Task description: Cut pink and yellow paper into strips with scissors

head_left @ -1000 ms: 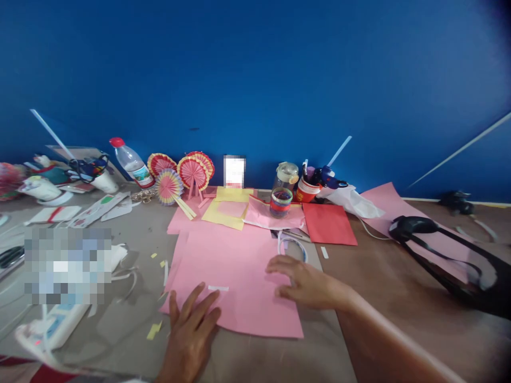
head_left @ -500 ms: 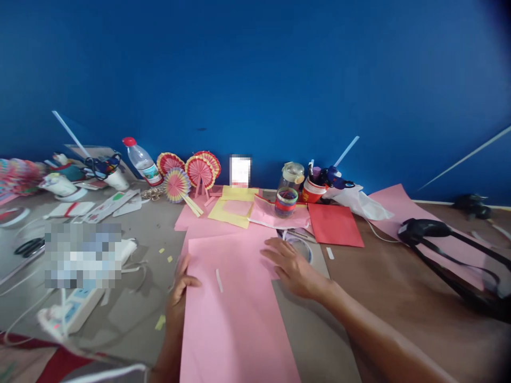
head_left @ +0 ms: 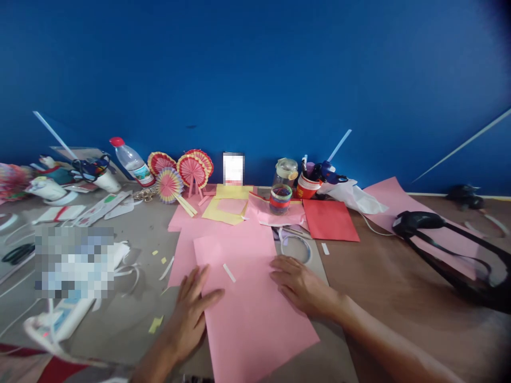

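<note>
With left hand (head_left: 194, 308) splayed and right hand (head_left: 301, 284) lying palm down, fingers extended, we are touching opposite sides of the pink sheet (head_left: 257, 324), which is lying between them, lower centre of the frame, bearing a white strip (head_left: 229, 273).

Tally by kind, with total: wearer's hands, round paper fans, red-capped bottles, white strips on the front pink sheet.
Hands: 2 (left hand, right hand)
Round paper fans: 4
Red-capped bottle: 1
White strip on front pink sheet: 1
Total: 8

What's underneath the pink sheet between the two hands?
Another pink sheet shows beyond the front sheet's far left corner, with gray tabletop around; anything beneath its middle is covered.
</note>
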The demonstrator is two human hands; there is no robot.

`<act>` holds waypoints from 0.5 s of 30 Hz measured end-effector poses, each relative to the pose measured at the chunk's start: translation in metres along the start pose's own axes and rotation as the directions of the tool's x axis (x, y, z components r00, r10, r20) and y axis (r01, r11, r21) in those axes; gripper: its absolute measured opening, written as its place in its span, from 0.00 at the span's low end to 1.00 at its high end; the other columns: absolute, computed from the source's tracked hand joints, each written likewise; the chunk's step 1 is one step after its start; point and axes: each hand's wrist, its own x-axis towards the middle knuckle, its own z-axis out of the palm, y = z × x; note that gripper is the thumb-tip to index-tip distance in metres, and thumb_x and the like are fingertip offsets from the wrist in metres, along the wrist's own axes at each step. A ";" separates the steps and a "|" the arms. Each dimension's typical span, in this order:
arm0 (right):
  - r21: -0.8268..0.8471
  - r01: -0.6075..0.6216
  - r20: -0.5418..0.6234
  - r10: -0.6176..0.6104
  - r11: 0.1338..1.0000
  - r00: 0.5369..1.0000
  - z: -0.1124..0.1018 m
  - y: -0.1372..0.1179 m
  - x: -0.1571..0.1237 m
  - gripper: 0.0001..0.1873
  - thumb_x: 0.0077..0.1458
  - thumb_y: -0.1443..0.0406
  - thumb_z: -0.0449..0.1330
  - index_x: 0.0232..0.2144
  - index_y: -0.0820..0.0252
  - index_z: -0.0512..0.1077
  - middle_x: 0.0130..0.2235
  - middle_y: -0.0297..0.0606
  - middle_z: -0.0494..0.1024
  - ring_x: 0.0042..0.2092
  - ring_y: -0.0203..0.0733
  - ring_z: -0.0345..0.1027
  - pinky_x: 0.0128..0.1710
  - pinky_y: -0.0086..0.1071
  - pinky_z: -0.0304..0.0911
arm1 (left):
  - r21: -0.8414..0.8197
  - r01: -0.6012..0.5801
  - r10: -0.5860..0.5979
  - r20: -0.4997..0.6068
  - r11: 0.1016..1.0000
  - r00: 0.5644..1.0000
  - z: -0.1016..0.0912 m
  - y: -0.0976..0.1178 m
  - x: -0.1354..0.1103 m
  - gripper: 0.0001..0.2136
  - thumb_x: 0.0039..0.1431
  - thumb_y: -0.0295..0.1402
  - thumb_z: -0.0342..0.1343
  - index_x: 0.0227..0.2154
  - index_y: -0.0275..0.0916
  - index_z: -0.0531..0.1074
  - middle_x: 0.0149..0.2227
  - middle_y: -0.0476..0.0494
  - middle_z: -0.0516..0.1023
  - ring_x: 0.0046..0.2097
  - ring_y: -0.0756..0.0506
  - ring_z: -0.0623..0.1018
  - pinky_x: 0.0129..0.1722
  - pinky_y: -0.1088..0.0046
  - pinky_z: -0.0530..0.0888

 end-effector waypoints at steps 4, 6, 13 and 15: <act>0.011 0.014 -0.055 -0.014 1.000 0.998 -0.007 -0.012 0.023 0.12 0.56 0.73 0.52 0.41 0.63 0.72 0.41 0.45 0.74 0.47 0.46 0.66 0.50 0.41 0.62 | -0.036 -0.020 0.021 0.025 0.999 0.999 0.012 -0.007 0.011 0.27 0.52 0.15 0.41 0.47 0.47 0.75 0.67 0.46 0.54 0.67 0.39 0.52 0.62 0.48 0.59; -0.004 0.121 -0.053 -0.121 0.993 0.991 -0.006 -0.021 0.038 0.16 0.58 0.70 0.53 0.48 0.61 0.69 0.49 0.45 0.72 0.54 0.47 0.61 0.54 0.42 0.59 | -0.044 -0.018 0.019 0.009 0.999 1.000 0.018 -0.009 0.019 0.26 0.52 0.16 0.42 0.47 0.46 0.75 0.66 0.44 0.56 0.67 0.38 0.52 0.61 0.46 0.59; -0.228 -0.207 0.123 0.239 0.952 0.963 0.028 -0.038 0.093 0.16 0.57 0.59 0.57 0.44 0.62 0.69 0.44 0.48 0.72 0.44 0.50 0.67 0.43 0.41 0.64 | -0.055 0.032 -0.031 0.030 0.998 0.999 0.020 -0.003 0.035 0.20 0.56 0.20 0.43 0.42 0.44 0.77 0.64 0.42 0.59 0.67 0.36 0.54 0.61 0.45 0.58; -0.256 -0.214 0.148 0.257 0.943 0.955 0.035 -0.039 0.102 0.13 0.57 0.61 0.56 0.42 0.63 0.70 0.44 0.48 0.72 0.44 0.49 0.67 0.42 0.40 0.64 | -0.056 0.039 -0.037 0.042 0.998 0.998 0.019 -0.003 0.036 0.20 0.56 0.21 0.44 0.42 0.44 0.77 0.64 0.42 0.61 0.66 0.36 0.55 0.61 0.45 0.58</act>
